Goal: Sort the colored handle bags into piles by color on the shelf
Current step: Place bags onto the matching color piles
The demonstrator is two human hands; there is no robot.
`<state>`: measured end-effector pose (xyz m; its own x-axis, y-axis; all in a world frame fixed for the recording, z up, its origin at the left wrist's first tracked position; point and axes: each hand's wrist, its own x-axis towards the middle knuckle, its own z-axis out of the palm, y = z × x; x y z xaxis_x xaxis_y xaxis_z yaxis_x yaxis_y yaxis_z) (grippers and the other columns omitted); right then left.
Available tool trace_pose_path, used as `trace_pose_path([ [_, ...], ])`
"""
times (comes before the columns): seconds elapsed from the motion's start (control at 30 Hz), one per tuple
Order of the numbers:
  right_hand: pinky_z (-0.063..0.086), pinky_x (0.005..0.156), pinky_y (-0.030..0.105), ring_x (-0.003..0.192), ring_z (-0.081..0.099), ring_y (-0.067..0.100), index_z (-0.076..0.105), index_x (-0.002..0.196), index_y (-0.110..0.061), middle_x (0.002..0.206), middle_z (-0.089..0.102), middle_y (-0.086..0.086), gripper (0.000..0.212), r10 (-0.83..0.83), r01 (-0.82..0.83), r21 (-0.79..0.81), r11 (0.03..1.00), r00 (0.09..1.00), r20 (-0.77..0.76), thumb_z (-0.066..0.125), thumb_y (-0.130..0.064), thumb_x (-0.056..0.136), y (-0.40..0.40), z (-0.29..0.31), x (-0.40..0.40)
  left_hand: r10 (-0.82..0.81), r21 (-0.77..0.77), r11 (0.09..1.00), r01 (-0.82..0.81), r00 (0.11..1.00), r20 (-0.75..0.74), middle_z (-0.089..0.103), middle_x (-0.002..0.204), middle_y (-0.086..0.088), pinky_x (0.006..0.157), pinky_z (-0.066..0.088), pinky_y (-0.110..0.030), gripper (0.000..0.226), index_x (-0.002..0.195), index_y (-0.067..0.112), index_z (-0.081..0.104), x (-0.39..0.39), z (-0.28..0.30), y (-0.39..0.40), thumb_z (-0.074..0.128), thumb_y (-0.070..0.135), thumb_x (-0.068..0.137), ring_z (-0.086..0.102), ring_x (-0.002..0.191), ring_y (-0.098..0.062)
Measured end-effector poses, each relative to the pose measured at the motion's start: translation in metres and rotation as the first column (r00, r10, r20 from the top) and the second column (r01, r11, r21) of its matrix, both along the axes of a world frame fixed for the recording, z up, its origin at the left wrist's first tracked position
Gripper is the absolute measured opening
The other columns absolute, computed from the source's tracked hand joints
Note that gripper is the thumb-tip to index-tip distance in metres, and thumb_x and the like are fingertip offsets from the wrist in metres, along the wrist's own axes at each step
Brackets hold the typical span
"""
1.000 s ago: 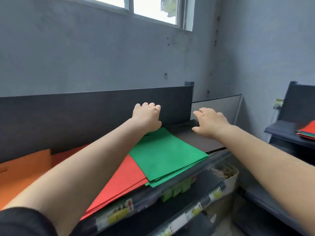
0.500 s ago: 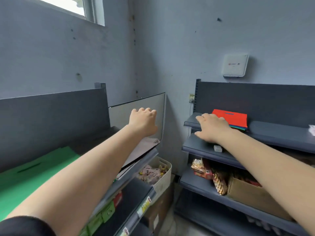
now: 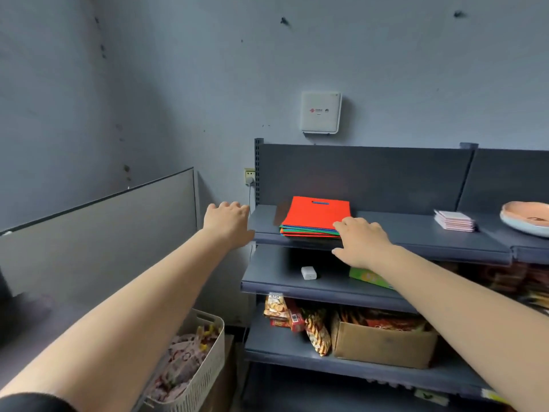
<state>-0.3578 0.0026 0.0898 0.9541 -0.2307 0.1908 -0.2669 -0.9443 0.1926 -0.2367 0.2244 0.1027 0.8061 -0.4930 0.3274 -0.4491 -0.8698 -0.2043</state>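
Now nearer, both hands (image 3: pixel 228 223) (image 3: pixel 361 243) empty, fingers loose, right by bag stack (image 3: pixel 315 218).

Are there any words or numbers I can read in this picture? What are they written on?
White wall box: a small red logo and a line of print, too small to read.
Snack packet on the lower shelf: print at its top, too blurred to read.
Green box under the right arm: yellow design, no legible words.
Shelf-edge tag at the bottom: blurred.
Nothing here reads clearly.
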Motion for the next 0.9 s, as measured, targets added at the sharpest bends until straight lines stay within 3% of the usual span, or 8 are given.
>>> trace_pose_path([
  [0.37,0.036,0.100,0.041,0.126,0.041,0.026,0.036,0.141,-0.016,0.137,0.045,0.005,0.053,-0.104,0.104,0.068,0.992,0.995,-0.006,0.047,-0.042,0.095,-0.092,-0.032,0.078,-0.110,0.021,0.993,0.112,0.990,-0.087,0.049,0.132,-0.003,0.095,0.034,-0.036,0.047,0.130,0.017,0.044,0.095,-0.043,-0.101,0.042,0.048,0.094,0.044,0.124,-0.025],
  [0.63,0.038,0.098,0.040,0.123,0.044,0.027,0.038,0.138,-0.016,0.136,0.046,0.006,0.050,-0.078,0.081,0.148,0.986,0.997,-0.030,0.044,-0.042,0.097,-0.162,-0.069,0.157,-0.073,0.038,0.996,0.079,0.987,-0.145,0.051,0.130,-0.004,0.095,0.036,-0.037,0.047,0.128,0.016,0.044,0.157,-0.085,-0.167,0.038,0.049,0.096,0.046,0.122,-0.026],
  [0.9,0.035,0.101,0.041,0.130,0.039,0.028,0.037,0.141,-0.015,0.145,0.040,0.007,0.051,-0.039,0.054,0.324,0.944,0.998,-0.052,0.038,-0.044,0.099,-0.222,-0.110,0.237,-0.047,-0.024,0.999,0.043,0.978,-0.202,0.051,0.131,-0.004,0.096,0.036,-0.037,0.048,0.130,0.017,0.046,0.216,-0.119,-0.229,0.037,0.051,0.096,0.045,0.123,-0.026],
])
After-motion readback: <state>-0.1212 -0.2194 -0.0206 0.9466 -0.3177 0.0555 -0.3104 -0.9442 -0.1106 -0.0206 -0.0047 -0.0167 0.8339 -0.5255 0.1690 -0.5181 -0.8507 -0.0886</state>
